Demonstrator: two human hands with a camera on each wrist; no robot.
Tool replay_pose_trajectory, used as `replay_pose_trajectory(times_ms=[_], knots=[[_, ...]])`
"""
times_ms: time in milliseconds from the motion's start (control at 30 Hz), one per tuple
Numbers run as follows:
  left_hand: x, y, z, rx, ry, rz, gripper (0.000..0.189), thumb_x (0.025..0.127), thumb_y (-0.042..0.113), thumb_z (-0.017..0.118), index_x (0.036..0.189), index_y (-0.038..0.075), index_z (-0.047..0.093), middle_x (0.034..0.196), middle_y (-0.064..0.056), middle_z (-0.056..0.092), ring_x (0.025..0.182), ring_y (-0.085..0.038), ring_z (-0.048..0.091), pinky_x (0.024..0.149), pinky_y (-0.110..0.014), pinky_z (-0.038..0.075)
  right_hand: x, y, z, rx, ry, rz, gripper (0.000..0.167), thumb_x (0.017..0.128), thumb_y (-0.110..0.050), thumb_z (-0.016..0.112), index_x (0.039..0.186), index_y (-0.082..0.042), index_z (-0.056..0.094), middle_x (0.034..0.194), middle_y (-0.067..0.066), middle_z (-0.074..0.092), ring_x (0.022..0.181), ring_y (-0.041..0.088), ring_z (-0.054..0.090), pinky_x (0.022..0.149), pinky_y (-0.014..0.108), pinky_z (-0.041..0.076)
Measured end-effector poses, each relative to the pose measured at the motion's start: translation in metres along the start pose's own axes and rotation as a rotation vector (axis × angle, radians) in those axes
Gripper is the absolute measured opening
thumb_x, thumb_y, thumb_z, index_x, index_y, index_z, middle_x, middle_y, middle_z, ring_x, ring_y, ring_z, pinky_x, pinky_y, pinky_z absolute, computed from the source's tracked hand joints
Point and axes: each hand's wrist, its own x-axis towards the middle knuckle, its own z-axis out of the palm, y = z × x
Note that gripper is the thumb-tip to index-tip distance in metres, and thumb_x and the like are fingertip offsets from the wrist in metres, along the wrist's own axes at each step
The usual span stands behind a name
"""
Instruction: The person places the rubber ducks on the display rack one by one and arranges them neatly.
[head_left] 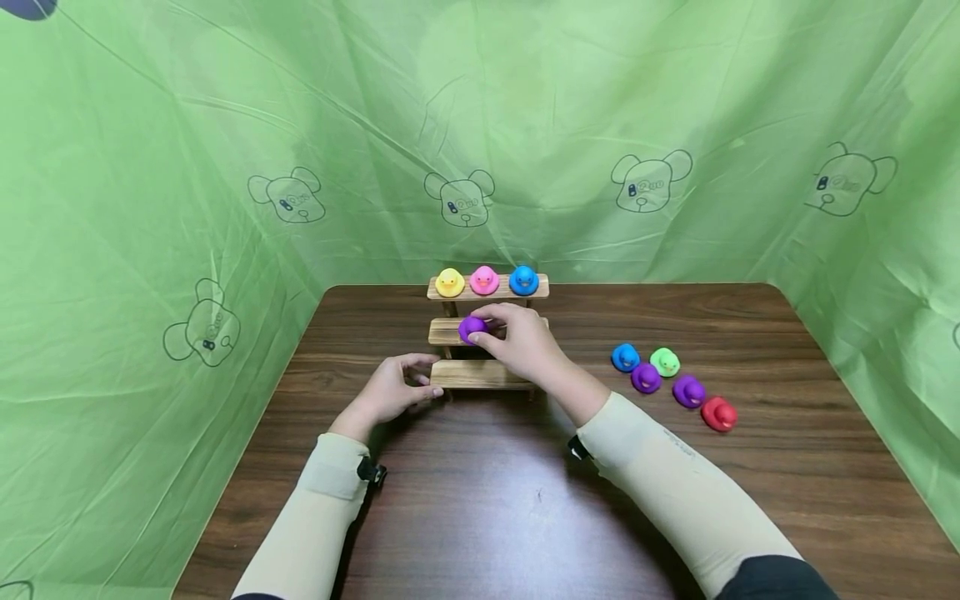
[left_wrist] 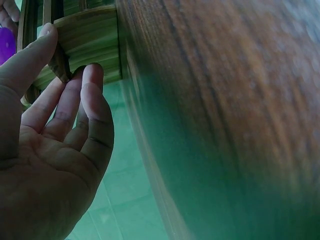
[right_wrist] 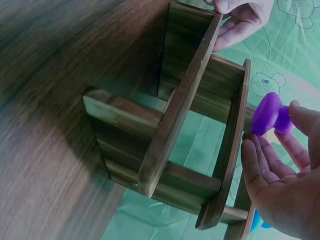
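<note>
A three-tier wooden stand (head_left: 480, 375) stands on the table. My left hand (head_left: 386, 390) grips the left end of its lowest shelf, thumb at the front and fingers behind, as the left wrist view shows. Between thumb and fingers my right hand (head_left: 528, 343) pinches a purple rubber duck (right_wrist: 266, 114) at the middle shelf (head_left: 444, 332), left of its centre. That hand covers much of the shelf's right part in the head view. Along the top shelf sit a yellow duck (head_left: 449, 283), a pink duck (head_left: 484, 282) and a blue duck (head_left: 523, 282).
Right of the stand, several more rubber ducks lie loose on the table (head_left: 787, 367): a blue one (head_left: 626, 357), a green one (head_left: 664, 362), two purple ones (head_left: 688, 391) and a red one (head_left: 719, 413). Green cloth (head_left: 555, 125) with printed bear heads hangs behind and at both sides.
</note>
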Motion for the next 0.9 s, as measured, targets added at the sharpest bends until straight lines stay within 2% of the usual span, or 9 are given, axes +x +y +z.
replay_pose_trajectory(times_ms=[167,533,900], knots=[[0.000,-0.001,0.000,0.014,-0.005,-0.005,0.056,0.084,0.018,0.092,0.134,0.012,0.070,0.099,-0.012,0.073,0.084,-0.023,0.069,0.059,-0.047,0.062,0.003,-0.003,0.010,-0.025,-0.010,0.010,0.036,0.094,-0.034,0.082,0.126,-0.018,0.075,0.126,0.001,0.073,0.120,0.021,0.066,0.103,0.039,0.052],[0.000,0.001,-0.001,0.009,-0.005,-0.007,0.055,0.084,0.016,0.091,0.134,0.012,0.069,0.099,-0.012,0.073,0.086,-0.024,0.069,0.059,-0.048,0.062,0.015,-0.008,0.026,-0.037,-0.002,-0.033,0.035,0.094,-0.030,0.082,0.126,-0.017,0.076,0.122,0.001,0.075,0.113,0.017,0.068,0.099,0.034,0.054],[0.000,0.002,-0.001,0.012,-0.007,-0.013,0.055,0.084,0.017,0.092,0.134,0.011,0.069,0.098,-0.012,0.073,0.082,-0.023,0.069,0.059,-0.049,0.062,0.022,-0.013,0.034,-0.087,-0.004,-0.013,0.034,0.095,-0.035,0.081,0.125,-0.022,0.076,0.124,-0.003,0.074,0.117,0.017,0.067,0.100,0.036,0.054]])
